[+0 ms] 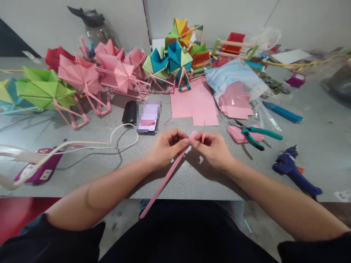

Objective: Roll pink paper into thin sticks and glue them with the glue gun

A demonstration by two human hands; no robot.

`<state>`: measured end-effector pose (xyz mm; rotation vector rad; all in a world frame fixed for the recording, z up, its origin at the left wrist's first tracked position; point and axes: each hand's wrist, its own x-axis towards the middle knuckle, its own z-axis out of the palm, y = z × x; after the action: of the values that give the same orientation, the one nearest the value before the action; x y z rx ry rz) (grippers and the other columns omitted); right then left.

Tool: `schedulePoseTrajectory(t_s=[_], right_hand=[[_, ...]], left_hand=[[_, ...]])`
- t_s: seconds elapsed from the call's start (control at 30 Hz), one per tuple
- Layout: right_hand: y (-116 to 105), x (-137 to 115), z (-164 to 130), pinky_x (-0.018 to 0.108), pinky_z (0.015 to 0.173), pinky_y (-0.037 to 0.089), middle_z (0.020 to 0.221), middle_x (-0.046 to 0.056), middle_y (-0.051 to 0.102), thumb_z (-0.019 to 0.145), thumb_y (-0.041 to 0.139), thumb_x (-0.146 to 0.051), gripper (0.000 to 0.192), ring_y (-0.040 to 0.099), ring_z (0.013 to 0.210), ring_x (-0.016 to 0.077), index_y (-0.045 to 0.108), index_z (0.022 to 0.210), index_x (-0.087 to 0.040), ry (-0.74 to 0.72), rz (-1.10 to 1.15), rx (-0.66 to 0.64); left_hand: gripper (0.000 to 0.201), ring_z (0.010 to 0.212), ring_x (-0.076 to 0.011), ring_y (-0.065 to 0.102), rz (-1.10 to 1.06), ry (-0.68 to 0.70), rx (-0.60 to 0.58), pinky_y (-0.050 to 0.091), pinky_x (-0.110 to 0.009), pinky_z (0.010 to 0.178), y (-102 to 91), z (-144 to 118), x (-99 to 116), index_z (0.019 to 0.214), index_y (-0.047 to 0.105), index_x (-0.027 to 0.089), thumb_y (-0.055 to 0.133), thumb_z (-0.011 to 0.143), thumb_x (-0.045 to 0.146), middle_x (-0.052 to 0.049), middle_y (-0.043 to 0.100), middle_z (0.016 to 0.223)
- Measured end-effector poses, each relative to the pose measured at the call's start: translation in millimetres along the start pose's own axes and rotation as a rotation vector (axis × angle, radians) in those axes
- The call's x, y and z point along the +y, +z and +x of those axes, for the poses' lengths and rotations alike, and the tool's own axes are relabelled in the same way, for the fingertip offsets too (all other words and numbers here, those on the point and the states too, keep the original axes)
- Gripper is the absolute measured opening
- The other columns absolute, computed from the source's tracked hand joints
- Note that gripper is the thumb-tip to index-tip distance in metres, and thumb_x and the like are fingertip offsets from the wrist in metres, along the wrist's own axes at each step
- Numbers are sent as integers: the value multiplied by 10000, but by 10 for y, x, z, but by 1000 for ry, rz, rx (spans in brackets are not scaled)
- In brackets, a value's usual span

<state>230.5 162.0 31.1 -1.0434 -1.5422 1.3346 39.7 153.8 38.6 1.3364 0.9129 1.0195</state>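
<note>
Between my two hands is a long narrow pink paper strip (170, 174), its upper end pinched and its tail slanting down to the left over the table's front edge. My left hand (169, 147) grips the strip near that end with thumb and fingers. My right hand (212, 148) pinches the tip just beside it, and a small bright pink piece (203, 137) shows among its fingers; what that piece is, I cannot tell. Right of my hands, teal-handled pliers (253, 136) lie across a stack of pink paper pieces (237, 134).
Folded paper wheels on stick frames, pink (82, 75), green (46, 89) and multicoloured (175, 60), line the back. Pink sheets (183, 100), a plastic bag (236, 78), a phone (148, 117), a blue cutter (283, 111), a glue gun (294, 170) and a white cable (82, 143) surround my hands.
</note>
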Motion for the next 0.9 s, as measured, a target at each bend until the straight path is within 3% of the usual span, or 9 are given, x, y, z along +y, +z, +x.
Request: schedulePoseTrajectory(t_s=[0.2,0.3,0.4,0.53,0.9], right_hand=[[-147,-19,87,292,543,293,605,-52,434,886,771,-531,425,354,566,108,580,683,-210,-67,-49,131],[-178,-7,92,295,554,300,636,-51,421,895,735,-652,475,343,584,119,607,761,-215,-129,-27,64],[-193,35,81,313,603,346,715,-24,458,945,578,-776,559,388,648,148,620,862,-225,-225,-18,-40],[-211,117,89,336,655,379,749,-2,506,1020,457,-743,550,451,703,179,609,879,-234,-225,-142,-104],[-236,164,142,361,737,426,841,22,582,1055,466,-661,464,521,765,193,613,925,-240,-267,-193,-104]], left_hand=[[254,510,-85,423,218,-66,-85,310,-222,489,-9,-28,110,725,596,179,668,916,330,50,506,573],[260,513,-84,417,225,-67,-79,307,-219,486,-9,-27,109,733,578,186,644,930,342,51,501,582],[275,504,-78,388,180,-50,-53,292,-219,480,-9,-27,97,742,562,188,652,935,363,60,473,580],[313,501,-75,367,84,6,-40,293,-225,485,-9,-40,94,739,549,194,682,937,397,67,455,570],[348,521,-86,395,-50,35,-90,307,-245,505,-31,-68,95,738,547,196,690,941,440,47,498,589]])
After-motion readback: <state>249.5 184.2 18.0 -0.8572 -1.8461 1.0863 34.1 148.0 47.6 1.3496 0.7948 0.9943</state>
